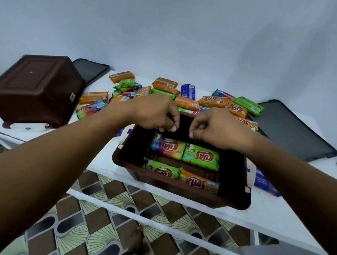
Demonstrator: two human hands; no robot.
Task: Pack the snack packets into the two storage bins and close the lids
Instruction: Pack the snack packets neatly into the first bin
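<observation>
The snack packets [192, 103] look light and flat, in slick, crinkly wrappers with contents that are probably brittle. I judge a gentle pinch across the long edges to be safer than a squeeze. Most lie loose in a heap toward the far edge of the table [272, 216]. Four lie flat on the floor of the open brown bin [180, 192] at the table's near edge: a rainbow packet [169, 147] and a green packet [201, 156] behind, a second green packet [161, 170] and an orange packet [197, 182] in front, with plenty of room above them. The left hand [154, 113] and right hand [214, 126] hang over the bin's far wall, fingers curled; whether they pinch anything I cannot tell. The second bin [37, 89] sits upturned at the left edge, its inside hidden. The left lid [90, 69] lies behind it, the right lid [292, 132] at the right edge
</observation>
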